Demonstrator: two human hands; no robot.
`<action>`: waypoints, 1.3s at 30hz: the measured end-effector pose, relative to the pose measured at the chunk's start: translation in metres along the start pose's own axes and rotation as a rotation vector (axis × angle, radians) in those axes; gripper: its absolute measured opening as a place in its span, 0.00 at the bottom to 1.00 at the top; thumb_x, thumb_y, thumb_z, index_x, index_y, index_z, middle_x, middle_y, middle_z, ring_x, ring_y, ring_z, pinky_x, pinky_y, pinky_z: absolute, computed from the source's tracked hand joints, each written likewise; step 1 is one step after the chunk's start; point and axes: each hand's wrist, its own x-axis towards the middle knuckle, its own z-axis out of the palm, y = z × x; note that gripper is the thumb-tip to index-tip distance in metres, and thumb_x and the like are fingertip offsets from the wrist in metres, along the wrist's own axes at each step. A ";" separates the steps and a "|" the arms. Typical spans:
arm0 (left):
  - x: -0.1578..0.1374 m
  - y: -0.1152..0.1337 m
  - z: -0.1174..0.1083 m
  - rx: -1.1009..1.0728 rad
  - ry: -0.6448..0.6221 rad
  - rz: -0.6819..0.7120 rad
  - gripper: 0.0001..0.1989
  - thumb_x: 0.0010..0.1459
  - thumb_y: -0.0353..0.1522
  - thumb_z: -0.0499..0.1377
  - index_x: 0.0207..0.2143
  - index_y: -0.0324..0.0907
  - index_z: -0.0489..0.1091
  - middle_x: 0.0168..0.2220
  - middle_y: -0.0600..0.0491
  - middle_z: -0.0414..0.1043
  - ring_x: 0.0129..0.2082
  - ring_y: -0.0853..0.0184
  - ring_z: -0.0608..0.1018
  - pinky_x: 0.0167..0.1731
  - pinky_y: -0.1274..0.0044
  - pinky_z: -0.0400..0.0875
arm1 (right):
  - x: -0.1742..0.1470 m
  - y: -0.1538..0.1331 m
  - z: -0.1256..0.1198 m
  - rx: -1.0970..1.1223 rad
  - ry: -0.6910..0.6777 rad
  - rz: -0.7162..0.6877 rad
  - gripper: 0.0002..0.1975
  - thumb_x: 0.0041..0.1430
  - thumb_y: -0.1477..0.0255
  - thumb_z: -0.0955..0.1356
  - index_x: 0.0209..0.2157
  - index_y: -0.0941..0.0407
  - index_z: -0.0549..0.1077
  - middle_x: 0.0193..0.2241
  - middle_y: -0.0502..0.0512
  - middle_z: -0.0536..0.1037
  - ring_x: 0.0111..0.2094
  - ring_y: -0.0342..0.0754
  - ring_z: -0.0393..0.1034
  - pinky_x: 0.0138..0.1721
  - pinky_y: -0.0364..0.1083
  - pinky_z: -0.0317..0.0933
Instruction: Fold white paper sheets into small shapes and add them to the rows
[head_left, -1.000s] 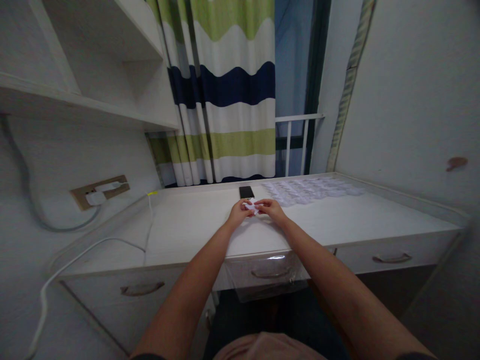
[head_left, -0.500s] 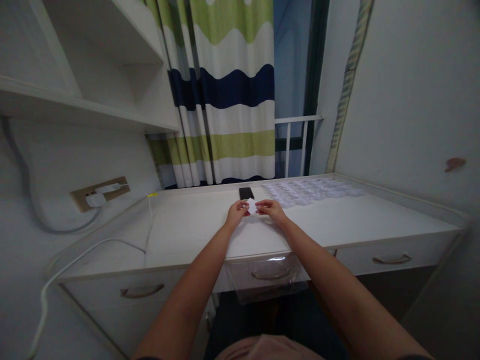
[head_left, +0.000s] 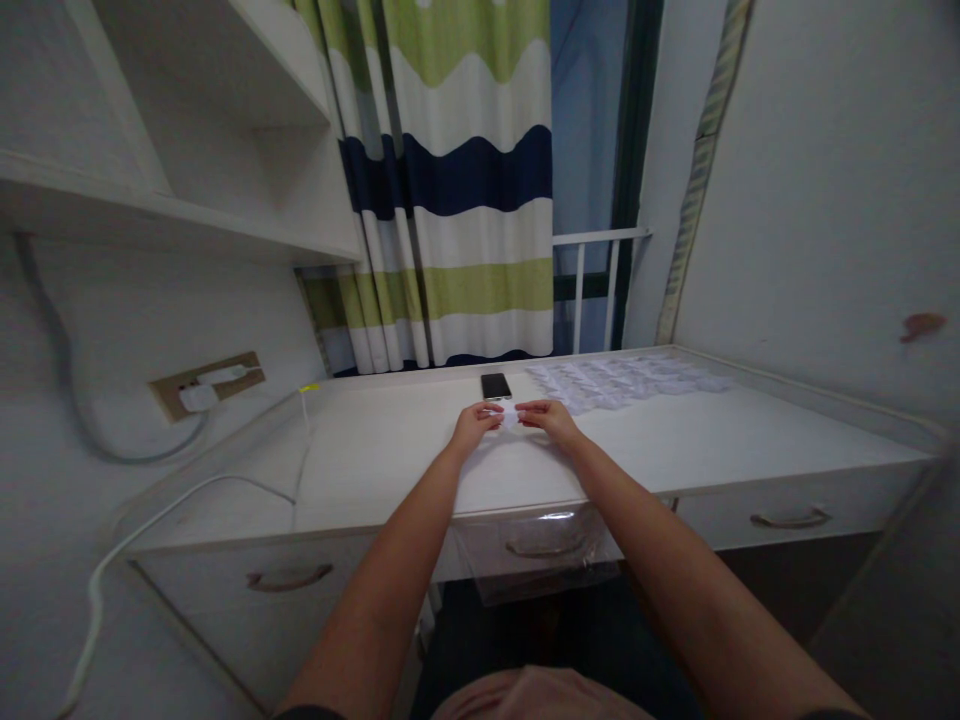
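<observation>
Between my two hands is a small white piece (head_left: 509, 414) that looks like folded paper; its exact shape is too small to make out. My left hand (head_left: 477, 423) pinches its left side with closed fingers. From the right, my right hand (head_left: 547, 418) grips the other side the same way. Both hands are just above the white desk (head_left: 390, 450), near its middle. A black phone (head_left: 495, 386) lies flat right behind my fingers. Beyond my right hand, many similar white pieces (head_left: 622, 382) are laid out in rows.
A clear plastic sheet or bag (head_left: 536, 560) hangs over the desk's front edge at the middle drawer. A white cable (head_left: 217, 481) crosses the desk's left end, below a wall socket (head_left: 206, 385). Shelves (head_left: 247, 220) overhang the left; a striped curtain (head_left: 480, 240) hangs behind.
The white piece has turned or tilted between my fingers, so less of its pointed outline shows. Both hands remain at nearly the same spot, and the view has shifted slightly.
</observation>
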 end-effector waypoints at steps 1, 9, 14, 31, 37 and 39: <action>0.000 0.000 -0.001 0.001 -0.009 -0.003 0.14 0.34 0.30 0.67 0.27 0.35 0.72 0.22 0.53 0.72 0.24 0.72 0.73 0.30 0.78 0.68 | 0.000 0.000 0.000 0.006 -0.007 0.002 0.08 0.38 0.79 0.72 0.27 0.58 0.77 0.22 0.52 0.77 0.24 0.41 0.70 0.33 0.42 0.67; 0.000 -0.002 -0.002 0.051 -0.039 0.021 0.19 0.35 0.29 0.66 0.35 0.35 0.73 0.23 0.52 0.74 0.24 0.71 0.73 0.30 0.77 0.67 | 0.004 0.004 -0.002 0.031 0.028 0.033 0.08 0.40 0.84 0.70 0.25 0.59 0.77 0.21 0.51 0.77 0.23 0.40 0.70 0.33 0.41 0.67; 0.000 -0.002 -0.003 0.067 0.020 0.037 0.16 0.39 0.28 0.64 0.35 0.36 0.73 0.23 0.51 0.74 0.26 0.69 0.75 0.29 0.77 0.67 | 0.006 0.005 -0.004 0.031 0.056 0.011 0.08 0.41 0.83 0.70 0.26 0.59 0.77 0.21 0.51 0.77 0.23 0.40 0.70 0.34 0.43 0.68; 0.001 0.000 -0.004 0.152 0.048 0.033 0.08 0.41 0.28 0.61 0.28 0.35 0.74 0.25 0.48 0.75 0.28 0.67 0.76 0.28 0.77 0.67 | 0.006 0.003 -0.005 -0.043 0.025 -0.002 0.08 0.38 0.82 0.71 0.25 0.59 0.76 0.21 0.52 0.77 0.23 0.42 0.71 0.34 0.44 0.68; 0.002 0.000 -0.003 0.213 0.054 0.057 0.09 0.41 0.31 0.62 0.28 0.36 0.75 0.23 0.49 0.74 0.25 0.69 0.74 0.27 0.77 0.67 | 0.007 0.002 -0.007 -0.116 0.029 -0.047 0.06 0.37 0.79 0.71 0.24 0.59 0.76 0.20 0.53 0.76 0.24 0.43 0.70 0.33 0.44 0.66; 0.002 0.000 -0.002 0.229 0.063 0.077 0.08 0.41 0.30 0.62 0.27 0.36 0.75 0.22 0.50 0.74 0.23 0.71 0.73 0.25 0.79 0.67 | 0.007 0.001 -0.007 -0.137 0.032 -0.074 0.05 0.37 0.77 0.71 0.24 0.59 0.76 0.20 0.52 0.76 0.24 0.43 0.70 0.32 0.43 0.65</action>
